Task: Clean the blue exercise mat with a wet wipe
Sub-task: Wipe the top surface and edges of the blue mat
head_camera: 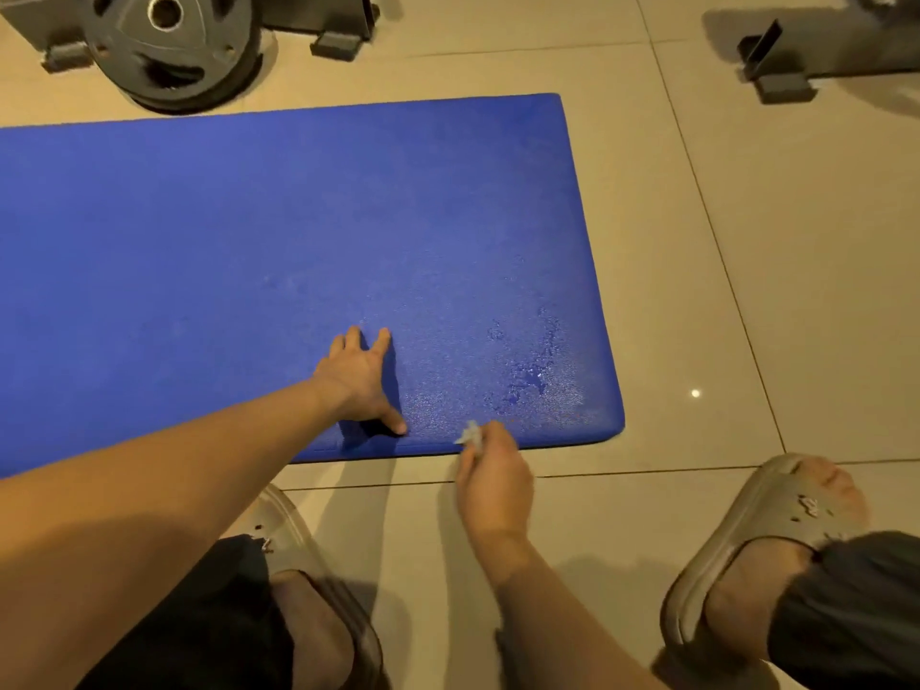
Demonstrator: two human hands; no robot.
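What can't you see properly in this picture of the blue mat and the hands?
Head view, the only one:
The wet wipe: mostly hidden in the grip of the right hand; only a small crumpled tip shows.
The blue mat: its left end is cut off by the picture's left edge.
The weight plate: its top is cut off by the upper edge.
The grey frame, top right: cut off by the corner and blurred.

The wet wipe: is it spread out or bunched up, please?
Bunched up: the wet wipe is a small crumpled wad pinched in the right hand.
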